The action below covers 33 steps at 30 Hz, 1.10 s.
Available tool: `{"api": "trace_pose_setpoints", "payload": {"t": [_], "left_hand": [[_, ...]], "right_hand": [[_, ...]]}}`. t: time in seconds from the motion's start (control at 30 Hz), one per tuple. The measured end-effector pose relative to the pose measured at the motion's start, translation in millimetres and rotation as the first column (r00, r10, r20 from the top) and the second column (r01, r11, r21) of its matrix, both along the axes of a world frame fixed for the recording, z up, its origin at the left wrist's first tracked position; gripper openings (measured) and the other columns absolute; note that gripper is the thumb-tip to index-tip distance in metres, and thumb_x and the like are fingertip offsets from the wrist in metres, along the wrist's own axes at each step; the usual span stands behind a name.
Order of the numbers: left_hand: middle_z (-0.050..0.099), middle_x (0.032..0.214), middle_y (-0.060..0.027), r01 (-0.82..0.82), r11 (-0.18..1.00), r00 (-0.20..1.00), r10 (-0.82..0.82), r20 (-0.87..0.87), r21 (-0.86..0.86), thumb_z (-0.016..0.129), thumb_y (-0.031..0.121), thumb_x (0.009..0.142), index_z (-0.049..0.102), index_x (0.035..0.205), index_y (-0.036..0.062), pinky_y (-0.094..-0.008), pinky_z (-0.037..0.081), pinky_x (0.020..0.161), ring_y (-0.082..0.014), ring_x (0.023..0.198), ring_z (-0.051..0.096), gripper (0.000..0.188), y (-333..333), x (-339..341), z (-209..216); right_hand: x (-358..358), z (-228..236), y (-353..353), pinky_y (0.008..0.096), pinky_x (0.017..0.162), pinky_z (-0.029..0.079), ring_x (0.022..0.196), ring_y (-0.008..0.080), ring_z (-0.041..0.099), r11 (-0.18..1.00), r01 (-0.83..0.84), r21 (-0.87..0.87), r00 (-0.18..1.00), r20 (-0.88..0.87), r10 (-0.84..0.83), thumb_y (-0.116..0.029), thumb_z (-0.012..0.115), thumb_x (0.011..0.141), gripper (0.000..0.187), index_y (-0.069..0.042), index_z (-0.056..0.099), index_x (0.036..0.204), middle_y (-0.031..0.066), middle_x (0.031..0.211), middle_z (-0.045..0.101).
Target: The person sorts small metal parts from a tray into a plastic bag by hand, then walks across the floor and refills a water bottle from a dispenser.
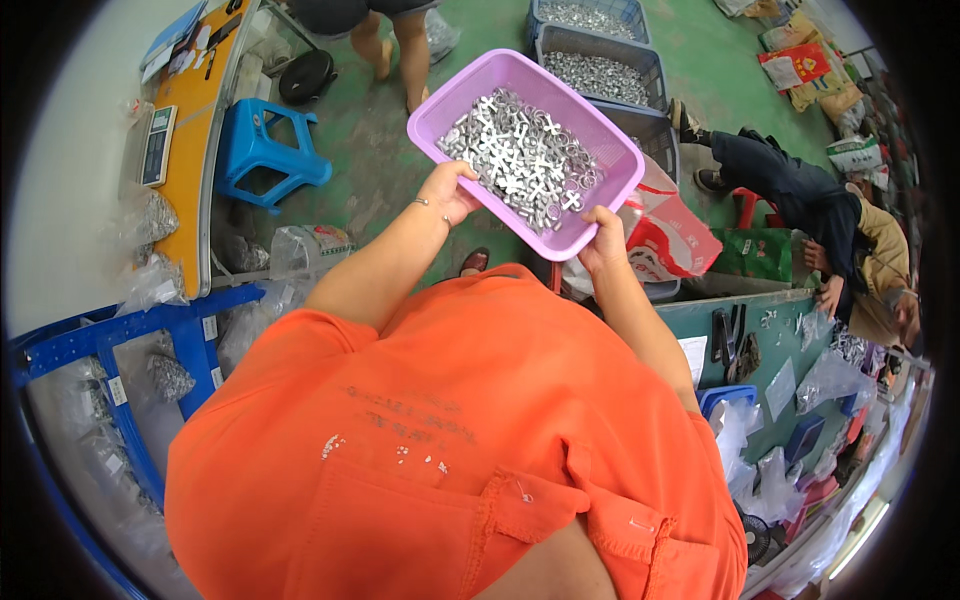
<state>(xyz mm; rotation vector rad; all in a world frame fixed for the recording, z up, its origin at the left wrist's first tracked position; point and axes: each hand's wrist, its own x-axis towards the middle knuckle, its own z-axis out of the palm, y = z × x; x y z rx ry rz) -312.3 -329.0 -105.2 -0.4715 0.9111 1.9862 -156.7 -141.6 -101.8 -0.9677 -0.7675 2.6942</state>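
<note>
Left fingers and right fingers pinch a purple basket holding loose silvery metal parts

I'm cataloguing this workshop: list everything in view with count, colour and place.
Basket: one, lilac, between both hands
Metal pieces: many, silver, in the basket
Crates: at least three, blue-grey, beyond the basket
Stool: one, blue, left
Yellow table: one, yellow, upper left
Scale: one, pale, on the yellow table
Rack: one, blue, lower left
Green table: one, green, right
Printed bags: at least one, red and white, right of the basket
Sacks: several, mixed, upper right
Clear bags: several, transparent, both sides
Other people: two, dark legwear, top and right
Shirt: one, orange, lower centre
Left hand: one, bare, basket's near edge
Right hand: one, bare, basket's near right corner
</note>
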Motion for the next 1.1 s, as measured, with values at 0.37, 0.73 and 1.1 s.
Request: {"api": "trace_pose_setpoints", "payload": {"t": [0.37, 0.73, 1.1], "left_hand": [[0.052, 0.110, -0.0181, -0.041, 0.999, 0.999, 0.041, 0.011, 0.015, 0.047, -0.003, 0.062, 0.046, 0.110, -0.0025, -0.0530, 0.038, 0.093, -0.0354, 0.104, 0.051, 0.048, -42.3, -41.6, -6.0], [0.052, 0.109, -0.0175, -0.048, 0.999, 0.999, 0.048, 0.025, -0.014, 0.047, -0.003, 0.062, 0.045, 0.111, -0.0022, -0.0527, 0.039, 0.092, -0.0351, 0.102, 0.052, 0.050, -47.3, -66.8, -4.0], [0.054, 0.106, -0.0173, -0.007, 0.998, 0.999, 0.009, 0.035, -0.066, 0.047, -0.002, 0.062, 0.045, 0.109, -0.0022, -0.0513, 0.040, 0.092, -0.0340, 0.102, 0.052, 0.048, -50.6, -76.9, -10.9]], "right_hand": [[-52.9, -5.4, -33.5, 0.0418, 0.084, 0.046, 0.087, 0.0284, 0.055, 0.998, -0.058, 0.001, 0.996, -0.075, 0.058, 0.001, 0.048, 0.060, 0.047, 0.003, 0.045, 0.106, 0.0133, 0.093, 0.054], [-74.5, 8.0, -42.0, 0.0413, 0.078, 0.047, 0.082, 0.0274, 0.055, 0.998, -0.034, 0.043, 0.998, -0.053, 0.036, 0.000, 0.048, 0.060, 0.044, 0.003, 0.046, 0.104, 0.0118, 0.088, 0.054], [-81.2, 7.0, -44.3, 0.0418, 0.077, 0.047, 0.080, 0.0281, 0.053, 0.999, -0.035, 0.032, 0.999, 0.002, 0.035, -0.001, 0.047, 0.058, 0.045, 0.002, 0.046, 0.103, 0.0119, 0.087, 0.053]]}}
